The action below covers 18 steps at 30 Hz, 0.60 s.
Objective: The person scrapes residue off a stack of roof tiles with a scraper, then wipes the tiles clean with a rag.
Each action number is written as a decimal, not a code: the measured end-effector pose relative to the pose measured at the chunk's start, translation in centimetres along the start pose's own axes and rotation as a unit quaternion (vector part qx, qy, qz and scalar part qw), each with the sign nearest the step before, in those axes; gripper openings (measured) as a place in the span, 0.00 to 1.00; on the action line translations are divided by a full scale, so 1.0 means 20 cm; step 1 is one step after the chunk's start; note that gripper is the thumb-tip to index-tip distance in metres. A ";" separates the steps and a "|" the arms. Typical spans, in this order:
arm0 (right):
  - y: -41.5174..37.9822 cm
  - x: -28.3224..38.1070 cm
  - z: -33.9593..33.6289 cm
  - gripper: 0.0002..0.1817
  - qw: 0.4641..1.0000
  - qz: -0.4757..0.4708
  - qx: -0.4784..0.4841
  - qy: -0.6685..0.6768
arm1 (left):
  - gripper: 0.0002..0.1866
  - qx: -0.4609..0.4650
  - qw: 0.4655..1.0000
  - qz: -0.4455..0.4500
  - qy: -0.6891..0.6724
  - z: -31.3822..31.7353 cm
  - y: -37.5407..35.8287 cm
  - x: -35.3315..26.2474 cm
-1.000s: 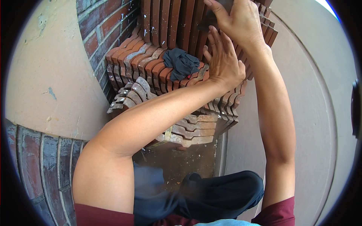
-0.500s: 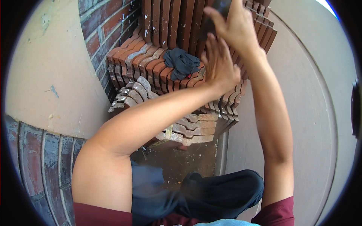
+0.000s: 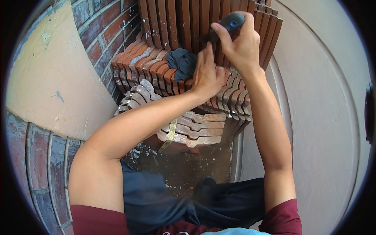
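Note:
My right hand [image 3: 246, 49] grips a dark-handled tool [image 3: 232, 22] with a blue spot at its butt end. The handle slants down to the left, and its dark working end overlaps the upright brown roof tiles [image 3: 194, 25], so its kind does not show. Just below that end is my left hand [image 3: 207, 80], fingers stretched out and pointing up toward the tool, over the row of orange clay tiles [image 3: 162, 70]. A crumpled dark cloth [image 3: 182, 62] lies on that row, close to the left of my left hand.
In front stand weathered tiles [image 3: 199, 129] with a yellow strip [image 3: 169, 135] across them. A brick wall [image 3: 103, 29] and a beige panel [image 3: 51, 74] are on the left, a pale wall [image 3: 321, 109] on the right. White crumbs dot the brown floor [image 3: 207, 164].
Both hands have moved down and to the left in view, with the tool still in my right hand. My left hand is closer to the dark cloth.

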State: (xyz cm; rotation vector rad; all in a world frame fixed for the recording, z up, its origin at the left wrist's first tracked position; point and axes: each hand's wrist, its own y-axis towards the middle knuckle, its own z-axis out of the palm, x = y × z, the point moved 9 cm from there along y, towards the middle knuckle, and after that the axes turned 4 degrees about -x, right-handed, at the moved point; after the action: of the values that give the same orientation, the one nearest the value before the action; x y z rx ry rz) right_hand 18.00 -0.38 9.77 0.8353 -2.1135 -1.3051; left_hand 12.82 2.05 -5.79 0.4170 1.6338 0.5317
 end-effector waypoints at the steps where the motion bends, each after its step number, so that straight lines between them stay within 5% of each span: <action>1: 0.03 0.03 0.01 0.27 1.000 -0.029 -0.007 -0.006 | 0.43 -0.008 1.000 0.017 0.008 0.00 0.03 -0.03; 8: 0.07 0.09 0.10 0.23 0.999 0.001 0.053 -0.008 | 0.43 0.010 0.998 -0.002 0.058 0.08 0.08 -0.10; 10: 0.09 0.15 0.10 0.23 0.998 -0.023 0.047 -0.018 | 0.41 -0.016 0.997 0.055 0.043 0.06 0.07 -0.14; 14: 0.08 0.16 0.15 0.23 0.998 -0.045 0.051 -0.006 | 0.27 0.006 0.998 0.050 -0.031 0.04 0.18 -0.15; 16: 0.02 0.11 0.20 0.24 0.994 -0.073 0.047 -0.061 | 0.18 0.035 0.996 -0.031 -0.082 0.00 0.15 -0.14; 18: 0.01 0.09 0.21 0.25 0.994 -0.081 0.027 -0.070 | 0.12 0.074 0.997 -0.021 -0.006 0.03 0.11 -0.10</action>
State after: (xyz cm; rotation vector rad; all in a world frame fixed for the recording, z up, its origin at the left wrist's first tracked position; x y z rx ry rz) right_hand 13.73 0.87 8.43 0.9827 -2.2362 -1.4325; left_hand 13.64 2.76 -2.91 0.4918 1.6717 0.3770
